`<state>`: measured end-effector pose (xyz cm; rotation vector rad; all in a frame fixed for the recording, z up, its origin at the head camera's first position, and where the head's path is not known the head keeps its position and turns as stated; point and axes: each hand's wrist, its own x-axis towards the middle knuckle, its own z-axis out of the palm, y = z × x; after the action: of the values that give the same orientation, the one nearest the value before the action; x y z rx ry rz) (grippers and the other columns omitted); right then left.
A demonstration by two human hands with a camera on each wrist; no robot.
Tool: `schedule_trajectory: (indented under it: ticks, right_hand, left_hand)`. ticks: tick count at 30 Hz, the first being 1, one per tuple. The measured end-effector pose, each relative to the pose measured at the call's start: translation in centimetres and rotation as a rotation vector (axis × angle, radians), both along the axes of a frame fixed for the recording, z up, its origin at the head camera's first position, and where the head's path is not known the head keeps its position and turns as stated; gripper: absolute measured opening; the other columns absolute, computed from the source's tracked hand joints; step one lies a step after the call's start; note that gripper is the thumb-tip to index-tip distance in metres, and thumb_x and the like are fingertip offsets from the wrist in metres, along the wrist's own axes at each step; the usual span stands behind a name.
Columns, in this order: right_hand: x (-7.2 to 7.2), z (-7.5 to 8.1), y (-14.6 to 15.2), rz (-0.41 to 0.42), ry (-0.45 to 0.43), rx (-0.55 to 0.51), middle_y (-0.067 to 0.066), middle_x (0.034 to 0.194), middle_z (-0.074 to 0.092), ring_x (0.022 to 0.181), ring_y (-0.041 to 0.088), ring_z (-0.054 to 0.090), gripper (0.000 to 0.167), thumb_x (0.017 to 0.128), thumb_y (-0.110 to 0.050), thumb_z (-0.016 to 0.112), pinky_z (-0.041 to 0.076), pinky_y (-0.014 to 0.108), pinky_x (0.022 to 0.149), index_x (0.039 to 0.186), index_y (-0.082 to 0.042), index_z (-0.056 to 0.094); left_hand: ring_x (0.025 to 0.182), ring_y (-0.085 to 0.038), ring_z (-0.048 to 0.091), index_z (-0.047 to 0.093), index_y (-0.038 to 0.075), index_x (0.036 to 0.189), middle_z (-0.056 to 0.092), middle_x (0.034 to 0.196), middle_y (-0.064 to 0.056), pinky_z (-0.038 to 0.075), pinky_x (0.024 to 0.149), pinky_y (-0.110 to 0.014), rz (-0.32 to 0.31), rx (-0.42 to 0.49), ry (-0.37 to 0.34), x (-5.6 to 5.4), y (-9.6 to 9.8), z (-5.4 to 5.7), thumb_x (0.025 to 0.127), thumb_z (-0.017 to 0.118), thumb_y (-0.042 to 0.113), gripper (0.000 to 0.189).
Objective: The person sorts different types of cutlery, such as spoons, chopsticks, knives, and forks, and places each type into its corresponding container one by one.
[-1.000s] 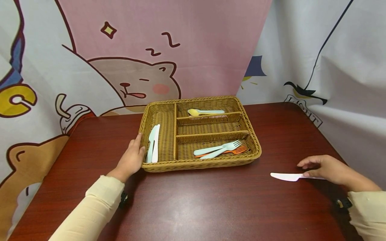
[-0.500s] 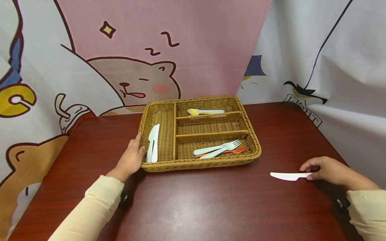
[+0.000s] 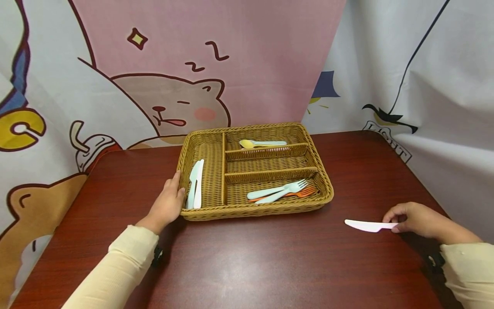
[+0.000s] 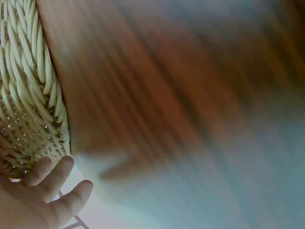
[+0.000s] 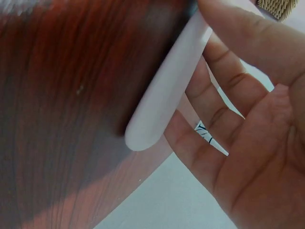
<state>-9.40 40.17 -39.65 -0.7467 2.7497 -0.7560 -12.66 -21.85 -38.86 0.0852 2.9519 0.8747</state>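
A tan wicker cutlery basket (image 3: 254, 211) with several compartments sits on the table. My left hand (image 3: 167, 204) rests against its left side; in the left wrist view the fingers (image 4: 59, 179) are fairly straight beside the woven wall. To the right of the basket, my right hand (image 3: 418, 219) pinches a white plastic knife (image 3: 364, 225) by its handle between thumb and fingers. The blade points left toward the basket, low at the table. Close up in the right wrist view, the handle (image 5: 164, 90) of the knife sticks out past the thumb.
In the left compartment lie a pale green knife (image 3: 191, 193) and a white knife (image 3: 198, 189). Spoons (image 3: 248, 144) are in the back compartment; pale green and orange forks (image 3: 306, 192) lie in the front one. A printed curtain (image 3: 270, 64) hangs behind the table (image 3: 247, 257).
My right thumb and fingers have closed on the knife handle; the knife has shifted very slightly left. My left hand and the basket stay in place.
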Motion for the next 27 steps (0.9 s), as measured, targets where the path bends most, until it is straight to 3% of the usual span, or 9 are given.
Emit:
schedule_trajectory:
  ticks: [10, 13, 16, 20, 24, 27]
  right_hand:
    - [0.1, 0.1, -0.2, 0.019, -0.112, -0.114, -0.012, 0.068, 0.054, 0.066, -0.004, 0.044, 0.019, 0.068, 0.014, 0.072, 0.036, 0.021, 0.052, 0.077, -0.002, 0.065]
    - [0.1, 0.3, -0.3, 0.003, -0.107, -0.122, -0.013, 0.069, 0.055, 0.066, -0.005, 0.045, 0.018, 0.070, 0.012, 0.073, 0.037, 0.021, 0.053, 0.079, -0.003, 0.066]
    - [0.2, 0.4, -0.4, -0.039, -0.057, -0.130, -0.015, 0.070, 0.056, 0.067, -0.005, 0.045, 0.019, 0.070, 0.010, 0.074, 0.037, 0.020, 0.053, 0.080, -0.005, 0.067]
    - [0.2, 0.8, -0.8, -0.156, 0.043, -0.130, -0.017, 0.071, 0.055, 0.065, -0.005, 0.045, 0.019, 0.071, 0.008, 0.076, 0.036, 0.019, 0.052, 0.082, -0.006, 0.068]
    - [-0.2, 1.7, -1.6, -0.291, 0.127, -0.073, -0.016, 0.071, 0.056, 0.065, -0.005, 0.045, 0.018, 0.072, 0.003, 0.078, 0.037, 0.019, 0.053, 0.086, -0.003, 0.069]
    - [-0.5, 2.6, -2.4, -0.348, 0.165, -0.047, -0.015, 0.071, 0.057, 0.064, -0.004, 0.046, 0.019, 0.073, -0.001, 0.079, 0.036, 0.020, 0.053, 0.090, -0.002, 0.069]
  left_hand:
    - [0.128, -0.046, 0.039, 0.007, -0.002, 0.154, 0.030, 0.142, -0.031, 0.031, 0.106, -0.056, 0.005, -0.002, -0.001, 0.1, -0.1, 0.2, 0.103, 0.033, 0.014, 0.059]
    - [0.128, -0.046, 0.039, 0.007, -0.002, 0.154, 0.030, 0.142, -0.031, 0.031, 0.106, -0.056, 0.006, -0.002, -0.004, 0.1, -0.1, 0.2, 0.103, 0.033, 0.014, 0.059]
    - [0.129, -0.046, 0.039, 0.007, -0.002, 0.154, 0.029, 0.143, -0.031, 0.031, 0.106, -0.056, 0.004, 0.001, -0.006, 0.1, -0.1, 0.1, 0.103, 0.033, 0.014, 0.059]
    - [0.130, -0.045, 0.038, 0.006, -0.002, 0.154, 0.028, 0.143, -0.031, 0.030, 0.107, -0.056, -0.001, 0.001, -0.010, 0.1, -0.1, 0.2, 0.104, 0.033, 0.014, 0.059]
    - [0.130, -0.046, 0.038, 0.007, -0.003, 0.153, 0.030, 0.142, -0.031, 0.030, 0.107, -0.056, -0.006, 0.001, -0.002, 0.1, 0.0, 0.3, 0.103, 0.033, 0.014, 0.059]
    - [0.128, -0.047, 0.039, 0.009, -0.004, 0.153, 0.031, 0.141, -0.032, 0.030, 0.107, -0.056, -0.010, 0.002, 0.011, 0.2, 0.1, 0.3, 0.103, 0.034, 0.013, 0.058]
